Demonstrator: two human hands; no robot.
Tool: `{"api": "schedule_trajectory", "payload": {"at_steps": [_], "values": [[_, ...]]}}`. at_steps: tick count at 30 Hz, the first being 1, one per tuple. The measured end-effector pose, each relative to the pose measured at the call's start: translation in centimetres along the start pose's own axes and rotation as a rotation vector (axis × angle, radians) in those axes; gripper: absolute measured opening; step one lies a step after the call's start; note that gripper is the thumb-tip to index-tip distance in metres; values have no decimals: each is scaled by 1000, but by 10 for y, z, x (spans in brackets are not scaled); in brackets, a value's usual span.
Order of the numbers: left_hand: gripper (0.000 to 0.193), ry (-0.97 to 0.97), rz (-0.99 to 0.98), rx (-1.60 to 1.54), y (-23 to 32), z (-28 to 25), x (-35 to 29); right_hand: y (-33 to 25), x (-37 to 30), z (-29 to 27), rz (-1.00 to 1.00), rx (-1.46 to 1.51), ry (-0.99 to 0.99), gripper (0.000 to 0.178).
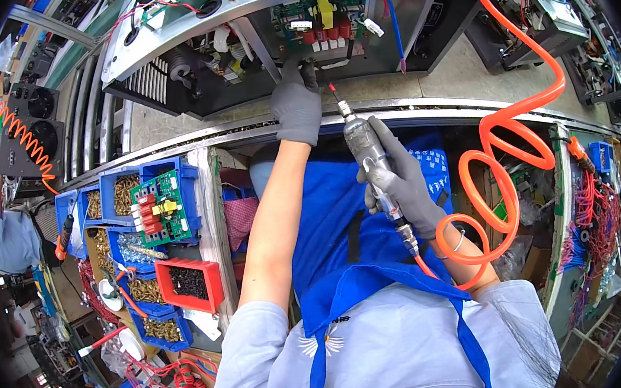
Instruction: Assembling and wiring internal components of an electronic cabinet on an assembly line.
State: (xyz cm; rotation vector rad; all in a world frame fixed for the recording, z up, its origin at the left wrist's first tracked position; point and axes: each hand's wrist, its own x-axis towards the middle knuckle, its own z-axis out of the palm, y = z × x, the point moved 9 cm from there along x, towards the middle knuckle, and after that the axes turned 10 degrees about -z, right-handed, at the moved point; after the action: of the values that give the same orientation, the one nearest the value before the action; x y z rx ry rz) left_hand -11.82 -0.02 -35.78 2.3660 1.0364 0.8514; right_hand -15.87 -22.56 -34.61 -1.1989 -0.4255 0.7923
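Note:
My right hand (408,184), in a grey glove, is wrapped round an air screwdriver (362,142). Its red-tipped bit angles up and left, a little short of the open metal chassis (223,101) in front of me. An orange coiled air hose (490,177) leads away from its rear end. Also gloved in grey, my left hand (298,107) reaches into the chassis below a green circuit board (292,18) with a yellow transformer. Its fingers are bent together near the chassis floor; what they pinch, if anything, is too small to make out.
At my left are blue bins (117,194) of brass screws, a red bin (213,284) of black screws and a loose circuit board (170,207). A metal rail (422,106) crosses before the chassis. Wire bundles (584,205) hang at right; another person (11,230) is far left.

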Motion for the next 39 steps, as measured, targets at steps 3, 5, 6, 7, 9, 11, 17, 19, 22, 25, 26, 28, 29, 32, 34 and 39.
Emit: {"api": "schedule_trajectory", "payload": {"at_steps": [3, 5, 6, 7, 9, 11, 17, 19, 22, 25, 26, 28, 29, 32, 34, 39], "values": [[31, -4, -29, -93, 5, 4, -3, -1, 6, 3, -29, 5, 16, 88], [26, 134, -23, -330, 9, -6, -6, -8, 11, 7, -76, -83, -19, 89], [26, 135, -23, -333, 10, -5, -5, -12, 14, 9, -85, -92, -34, 91], [25, 172, -39, -399, 8, -8, -4, -14, 18, 10, -86, -95, -33, 91], [24, 208, -54, -466, 8, -11, -4, -19, 26, 14, -99, -90, -73, 92], [22, 169, -151, -442, 5, -5, -3, -23, 28, 13, -73, -107, -63, 92], [22, 261, -23, -394, 15, -8, -6, -13, 25, 10, -36, 272, -49, 76], [24, 205, -45, -409, 5, 3, -3, 3, 26, 18, -4, 577, -79, 71], [28, 197, -87, -376, 3, 6, -5, 6, 26, 32, 43, 1065, -157, 64], [38, 88, -124, -339, 0, 18, -5, 0, 25, 47, 48, 1234, -258, 64], [39, 92, -110, -329, -1, 19, -4, 8, 25, 40, -27, 816, -136, 70], [41, 95, -81, -300, -2, 22, -3, 12, 31, 34, -117, 292, -20, 87], [42, 94, -72, -290, -3, 23, -4, 17, 30, 33, -87, 149, 43, 87], [46, 93, -47, -256, -8, 27, -6, 19, 30, 45, -105, 142, 62, 84], [48, 90, -28, -240, -8, 29, -7, 19, 30, 48, -122, 138, 59, 83], [54, 99, 12, -184, -8, 34, -8, 11, 34, 54, -133, 165, 69, 83]]}}
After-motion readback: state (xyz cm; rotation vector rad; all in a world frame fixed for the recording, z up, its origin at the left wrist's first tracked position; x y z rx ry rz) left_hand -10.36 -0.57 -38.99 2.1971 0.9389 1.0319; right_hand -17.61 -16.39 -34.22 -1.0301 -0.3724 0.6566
